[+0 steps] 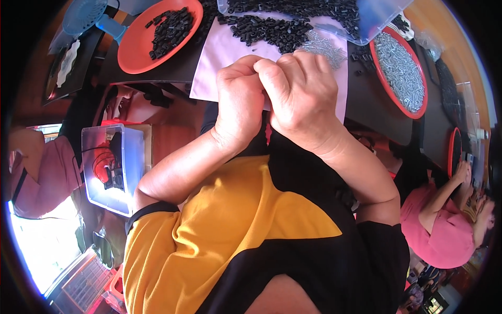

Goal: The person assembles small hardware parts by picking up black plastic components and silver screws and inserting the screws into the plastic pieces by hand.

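Observation:
My left hand (240,102) and my right hand (303,102) are closed and pressed together above the near edge of a pale pink cloth (209,73) on the table. Whatever is between their fingers is hidden. Just beyond the knuckles lies a heap of small black plastic parts (266,32). A small pile of silver screws (325,48) sits beside it, right behind my right hand. At the far edge a clear plastic tub (374,29) holds more black parts.
An orange-red dish (128,57) with black parts stands at the left, and a red dish (425,91) full of screws at the right. A blue fan (83,17) is far left. Below the table edge is a clear bin (135,157). Pink-clothed people (439,230) sit on both sides.

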`<state>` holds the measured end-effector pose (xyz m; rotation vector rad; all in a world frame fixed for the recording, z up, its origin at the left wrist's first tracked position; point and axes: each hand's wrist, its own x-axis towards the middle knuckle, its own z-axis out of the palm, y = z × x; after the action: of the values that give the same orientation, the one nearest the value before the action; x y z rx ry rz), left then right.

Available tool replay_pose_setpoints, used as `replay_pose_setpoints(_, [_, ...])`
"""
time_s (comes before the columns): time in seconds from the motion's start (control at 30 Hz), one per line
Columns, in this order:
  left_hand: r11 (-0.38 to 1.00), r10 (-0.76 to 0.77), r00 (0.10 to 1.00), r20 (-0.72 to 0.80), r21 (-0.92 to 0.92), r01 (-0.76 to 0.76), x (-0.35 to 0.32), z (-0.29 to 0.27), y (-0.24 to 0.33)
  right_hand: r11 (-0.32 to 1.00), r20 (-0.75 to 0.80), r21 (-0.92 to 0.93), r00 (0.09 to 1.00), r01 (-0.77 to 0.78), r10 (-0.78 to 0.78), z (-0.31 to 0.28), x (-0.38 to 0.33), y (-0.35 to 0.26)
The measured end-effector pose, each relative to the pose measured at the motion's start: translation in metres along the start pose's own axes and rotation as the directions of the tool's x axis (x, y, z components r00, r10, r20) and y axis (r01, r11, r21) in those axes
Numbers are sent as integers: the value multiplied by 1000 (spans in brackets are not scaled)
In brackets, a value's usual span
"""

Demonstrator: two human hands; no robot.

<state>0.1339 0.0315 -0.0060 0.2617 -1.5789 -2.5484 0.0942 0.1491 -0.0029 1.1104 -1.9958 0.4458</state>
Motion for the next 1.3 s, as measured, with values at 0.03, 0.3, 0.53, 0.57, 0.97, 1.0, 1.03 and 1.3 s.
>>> replay_pose_setpoints(0.03, [999,-26,1000,-18,29,26,-2,2,3,1000,-38,-1,999,6,-6,2,-1,0])
replay_pose_setpoints(0.3, [996,-33,999,-6,-78,32,3,-11,3,996,-239,44,967,-83,91,21,-1,-14])
replay_pose_setpoints(0.53, [863,288,957,-26,439,-248,34,-55,82,976,-234,147,954,-158,190,-26,-11,45])
replay_pose_setpoints(0.57, [848,326,945,-16,448,-284,43,-69,101,974,-231,128,949,-189,214,-33,-16,56])
replay_pose_setpoints(0.97, [110,409,530,743,537,-837,45,5,15,785,-82,401,835,-472,544,-49,-49,62])
replay_pose_setpoints(1.0, [30,376,496,783,525,-851,48,17,9,757,-49,415,818,-505,573,-52,-51,62])
replay_pose_setpoints(1.03, [-49,339,466,817,510,-859,50,25,4,756,-50,416,818,-505,573,-53,-52,60])
replay_pose_setpoints(1.3, [59,310,586,749,600,-798,51,29,-12,545,75,642,751,-539,656,-53,-57,59])
